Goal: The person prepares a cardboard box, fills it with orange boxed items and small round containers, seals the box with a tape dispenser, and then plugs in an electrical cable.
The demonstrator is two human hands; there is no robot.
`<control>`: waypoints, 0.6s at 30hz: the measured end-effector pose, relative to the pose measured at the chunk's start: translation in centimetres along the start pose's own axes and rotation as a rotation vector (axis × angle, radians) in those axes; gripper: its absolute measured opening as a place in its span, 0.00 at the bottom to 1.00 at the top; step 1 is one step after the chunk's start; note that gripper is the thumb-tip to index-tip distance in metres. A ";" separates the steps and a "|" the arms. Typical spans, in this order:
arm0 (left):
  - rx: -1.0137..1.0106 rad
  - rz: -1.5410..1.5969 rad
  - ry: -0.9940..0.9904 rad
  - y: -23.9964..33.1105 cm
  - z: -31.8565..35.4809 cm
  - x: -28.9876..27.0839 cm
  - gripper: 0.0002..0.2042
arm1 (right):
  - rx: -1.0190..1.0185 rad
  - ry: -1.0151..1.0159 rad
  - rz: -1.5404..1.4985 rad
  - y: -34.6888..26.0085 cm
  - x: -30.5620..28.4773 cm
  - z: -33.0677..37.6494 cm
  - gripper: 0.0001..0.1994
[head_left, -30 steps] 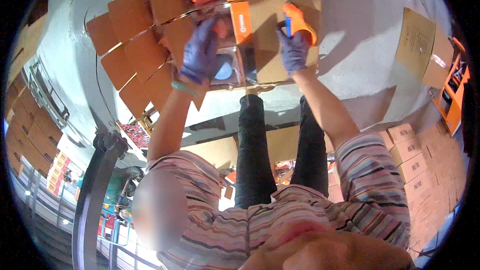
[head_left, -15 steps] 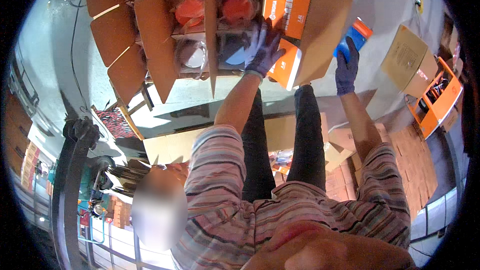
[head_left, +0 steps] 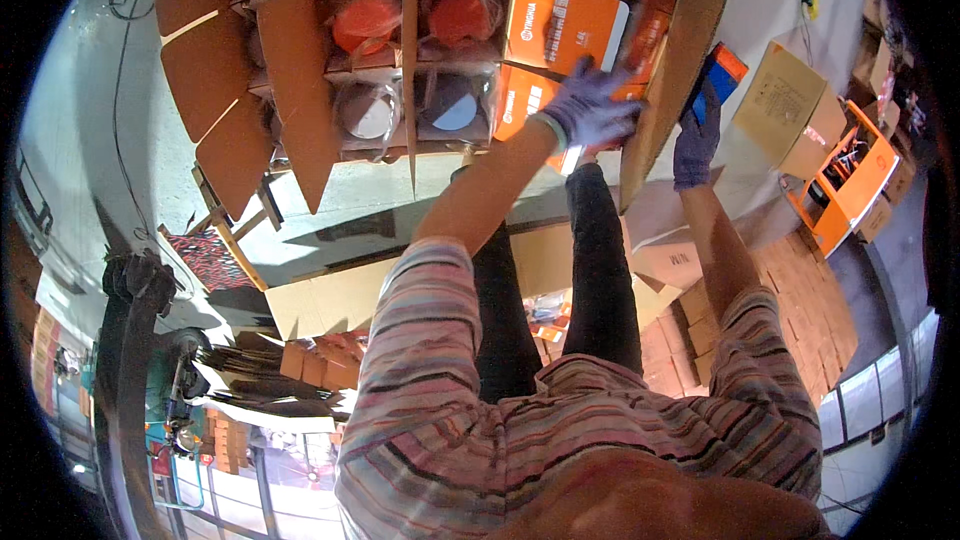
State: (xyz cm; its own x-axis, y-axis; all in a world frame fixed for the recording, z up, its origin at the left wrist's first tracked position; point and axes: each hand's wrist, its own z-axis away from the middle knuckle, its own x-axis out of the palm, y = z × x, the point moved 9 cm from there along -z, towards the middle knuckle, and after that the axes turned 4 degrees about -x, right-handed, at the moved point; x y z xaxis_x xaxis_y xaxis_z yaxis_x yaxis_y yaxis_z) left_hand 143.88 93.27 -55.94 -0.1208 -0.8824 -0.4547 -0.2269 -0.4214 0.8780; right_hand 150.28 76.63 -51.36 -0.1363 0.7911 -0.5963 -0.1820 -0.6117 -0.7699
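Note:
A large open carton at the top holds several orange boxes (head_left: pixel 568 25) and plastic-wrapped items, some with red round tops (head_left: pixel 460 16) and some with pale or dark discs (head_left: pixel 450 110). My left hand (head_left: pixel 590 110), in a grey-purple glove, is over the front orange boxes beside the right flap, its fingers spread and slightly blurred, with nothing visibly held. On the outer side of that raised cardboard flap (head_left: pixel 680 70), my gloved right hand (head_left: pixel 697 145) grips a blue object with an orange end (head_left: pixel 722 68). Its exact kind is hidden by the fingers and flap.
Tall cardboard flaps (head_left: pixel 290 90) stand up along the carton's left. On the right are a closed carton (head_left: pixel 782 105) and an orange-framed bin (head_left: pixel 850 185). My legs are below the carton, near flat cardboard (head_left: pixel 330 300). A dark post (head_left: pixel 130 370) rises at lower left.
My left hand has shifted right across the orange boxes. The right flap stands farther right, uncovering more contents. The blue object is tilted more upright, and a person at lower left no longer shows.

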 end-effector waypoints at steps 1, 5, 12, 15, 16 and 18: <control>-0.059 -0.101 -0.022 -2.0 0.4 0.9 0.23 | -0.012 -0.050 0.117 -0.3 0.7 0.3 0.22; -0.186 -0.268 -0.006 -6.7 1.9 0.9 0.25 | -0.312 -0.246 0.468 -1.3 4.2 0.4 0.23; -0.463 -0.457 0.168 -10.5 4.3 1.1 0.22 | -0.349 -0.209 0.591 -1.6 13.3 0.2 0.27; -0.641 -0.139 0.212 -8.3 9.3 -3.0 0.24 | -0.527 -0.269 0.899 -1.0 15.7 0.1 0.26; -0.526 -0.050 0.282 -6.4 11.2 -4.8 0.22 | -0.549 -0.308 1.062 -0.5 17.1 -0.2 0.26; -0.373 0.008 0.254 1.0 10.6 -10.4 0.23 | -0.584 -0.319 1.473 3.1 17.6 -1.5 0.26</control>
State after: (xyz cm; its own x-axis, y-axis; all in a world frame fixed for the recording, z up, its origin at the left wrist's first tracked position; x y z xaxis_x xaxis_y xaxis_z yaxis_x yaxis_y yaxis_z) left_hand 134.69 104.27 -51.88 0.1305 -0.8897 -0.4376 0.1424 -0.4199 0.8963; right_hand 148.76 88.63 -64.54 -0.0482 -0.5309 -0.8461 0.6493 -0.6603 0.3773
